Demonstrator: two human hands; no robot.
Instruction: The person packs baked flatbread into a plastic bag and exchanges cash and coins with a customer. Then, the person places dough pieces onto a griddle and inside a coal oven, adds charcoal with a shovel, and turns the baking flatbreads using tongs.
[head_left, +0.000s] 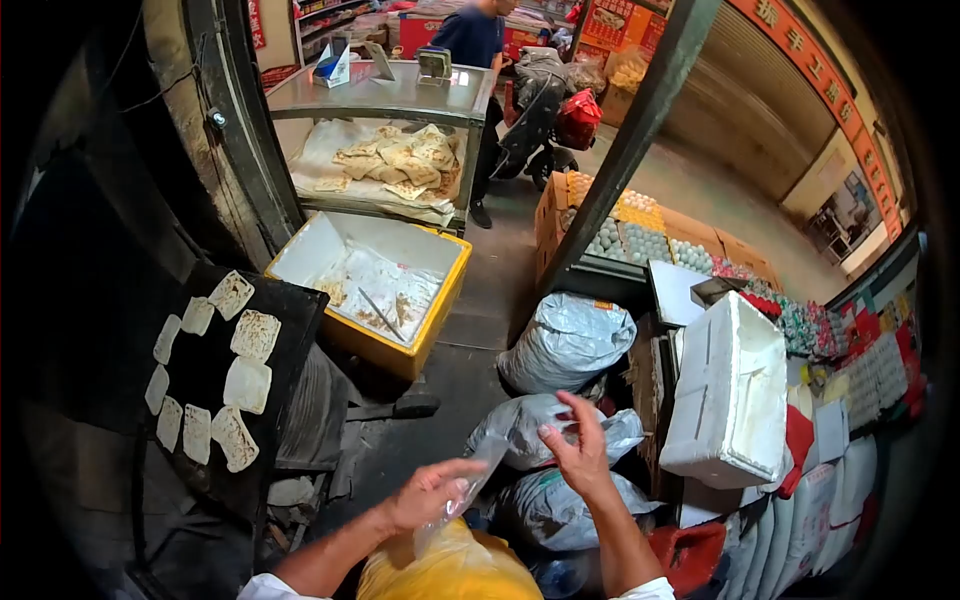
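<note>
My left hand (437, 490) is closed on a clear plastic bag (482, 470), which hangs between my hands. My right hand (580, 443) is raised to the right of the bag, apart from it, its fingers spread with nothing in them. Below my hands lies a yellow bag or cloth (450, 568). Grey plastic sacks (525, 428) sit just beyond and under my right hand. To the left, several flatbreads (247, 386) lie in a ring on a dark griddle (205, 372).
A yellow-edged foam box (440, 318) with tongs (379, 312) stands ahead, below a glass case (470, 112) of flatbreads. A white foam box (700, 410) is at right, near egg trays (645, 243). A person (468, 38) stands behind the case, beside a scooter.
</note>
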